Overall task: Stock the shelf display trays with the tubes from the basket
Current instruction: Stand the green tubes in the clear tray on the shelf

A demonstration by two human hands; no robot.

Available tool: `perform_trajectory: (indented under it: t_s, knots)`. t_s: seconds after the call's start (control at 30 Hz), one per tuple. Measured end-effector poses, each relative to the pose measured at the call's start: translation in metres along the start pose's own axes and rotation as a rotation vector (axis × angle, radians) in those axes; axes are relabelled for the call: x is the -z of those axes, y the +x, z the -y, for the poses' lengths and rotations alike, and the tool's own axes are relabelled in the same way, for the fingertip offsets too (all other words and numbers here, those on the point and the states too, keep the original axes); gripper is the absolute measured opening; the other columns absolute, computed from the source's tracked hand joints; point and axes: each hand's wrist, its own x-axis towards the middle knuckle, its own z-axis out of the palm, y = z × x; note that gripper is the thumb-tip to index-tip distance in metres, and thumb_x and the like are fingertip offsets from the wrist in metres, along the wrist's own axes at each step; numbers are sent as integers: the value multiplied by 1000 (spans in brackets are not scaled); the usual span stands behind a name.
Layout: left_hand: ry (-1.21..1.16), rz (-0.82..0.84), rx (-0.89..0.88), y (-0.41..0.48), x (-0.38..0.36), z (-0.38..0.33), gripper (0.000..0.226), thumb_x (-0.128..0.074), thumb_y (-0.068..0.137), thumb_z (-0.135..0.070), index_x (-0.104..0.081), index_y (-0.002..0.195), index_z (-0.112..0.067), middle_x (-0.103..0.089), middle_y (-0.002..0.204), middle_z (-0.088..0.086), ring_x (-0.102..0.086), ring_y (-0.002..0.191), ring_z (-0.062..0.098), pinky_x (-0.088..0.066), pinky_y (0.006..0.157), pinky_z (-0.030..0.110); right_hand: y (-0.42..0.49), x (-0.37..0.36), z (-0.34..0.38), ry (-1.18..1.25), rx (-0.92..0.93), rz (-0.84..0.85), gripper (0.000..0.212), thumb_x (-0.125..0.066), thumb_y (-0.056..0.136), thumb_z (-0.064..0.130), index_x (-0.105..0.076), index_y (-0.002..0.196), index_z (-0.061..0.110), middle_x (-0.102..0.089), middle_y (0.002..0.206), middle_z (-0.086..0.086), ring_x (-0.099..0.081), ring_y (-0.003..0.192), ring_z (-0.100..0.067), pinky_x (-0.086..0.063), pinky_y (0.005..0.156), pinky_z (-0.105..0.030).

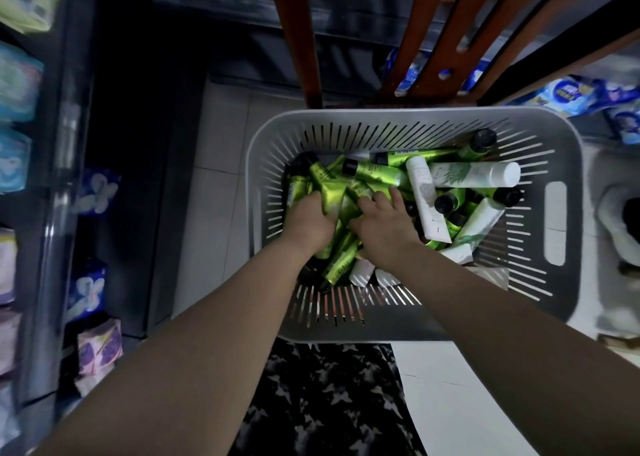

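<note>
Directly under the head camera sits a grey plastic basket (415, 118), rectangular with rounded corners, a broad smooth rim, walls cut with thin slots and a long handle hole in its right end. Inside lies a loose heap of green tubes (377, 175), glossy and metallic-looking, slim, with black caps. Toward the basket's right end several white tubes (474, 173) lie across them, matt and thicker, some printed with a leaf pattern.

Both bare forearms reach in over the basket's near wall. The left hand (308, 223) is in the basket's left half, fingers curled round a handful of the green tubes. These show beyond its knuckles and again behind its wrist, running back toward the near wall. The right hand (381, 227) is just beside it, nearer the basket's middle, palm down. Its fingers are spread and fairly straight, resting on the heap rather than closed round any tube, and its thumb side lies against the held handful.

Beyond the basket's far wall rise smooth brown wooden bars (301, 40). Left of the basket stands a dark shelf with soft wrapped packets (19, 81). Past the basket's far right corner lie blue-and-white packets (568, 95). Pale floor tiles (221, 144) show at its left side, and black-and-grey printed fabric (329, 403) hangs at its near side.
</note>
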Motion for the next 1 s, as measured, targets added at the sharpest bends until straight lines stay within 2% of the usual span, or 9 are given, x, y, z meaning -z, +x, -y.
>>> perform_trajectory:
  t_s: [0.13,0.2,0.27,0.37,0.5,0.63,0.73,0.83,1.0]
  knots:
    - [-154,-33,21,-11,14,-7,25,-46,96,-24,-48,115,-7,-58,107,14,-56,96,28,-47,83,36,-7,9,1,-36,75,-54,46,-61,81,18,-53,126,25,-65,114,1,-43,125,-30,-2,115,-54]
    - [-217,-15,25,-19,20,-8,29,-43,98,-26,-44,121,-10,-58,110,13,-56,98,28,-48,86,39,-13,17,-3,25,90,-65,45,-65,78,15,-54,121,23,-68,102,-1,-55,109,-29,-27,112,-48]
    - [-262,-4,15,-29,27,-8,32,-42,98,-30,-42,126,-13,-59,112,10,-57,100,27,-48,87,37,-20,29,-13,214,67,-125,32,-64,81,18,-57,112,21,-65,98,-3,-60,94,-28,-49,86,-38]
    - [-263,19,15,-48,39,-10,44,-43,98,-32,-38,137,-14,-57,124,10,-55,110,27,-46,95,39,-42,59,-32,687,-6,-190,26,-68,83,26,-63,107,17,-64,98,1,-60,86,-20,-48,68,-27]
    - [-424,-22,-47,-82,57,-26,33,-50,96,-23,-50,128,-12,-60,122,12,-57,112,28,-45,99,46,-82,101,-42,1240,-44,-250,15,-74,81,17,-60,84,20,-53,64,18,-47,44,1,-37,41,-14]
    - [-677,-76,-94,-122,87,-52,12,-55,94,-19,-60,102,-27,-69,108,2,-64,100,18,-49,94,43,-117,141,-38,1389,2,-313,11,-69,86,20,-64,95,16,-63,83,-16,-57,68,-28,-53,68,-49]
    - [-743,-131,-168,-153,117,-68,14,-55,94,-13,-59,96,-26,-68,96,-4,-64,92,15,-50,92,43,-140,173,-29,1333,50,-403,19,-67,88,23,-59,106,25,-68,91,-12,-60,71,-19,-54,72,-37]
    - [-758,-187,-223,-187,150,-79,16,-52,94,-8,-57,100,-21,-66,99,5,-62,94,23,-50,92,47,-159,205,-17,1306,165,-443,10,-64,89,15,-60,89,25,-63,70,11,-55,61,-7,-49,61,-31]
    - [-713,-312,-252,-243,204,-77,16,-53,95,-13,-55,110,-16,-65,107,9,-62,101,25,-50,89,39,-187,263,8,1199,304,-497,17,-66,87,16,-57,84,30,-60,75,12,-58,72,-4,-49,72,-31]
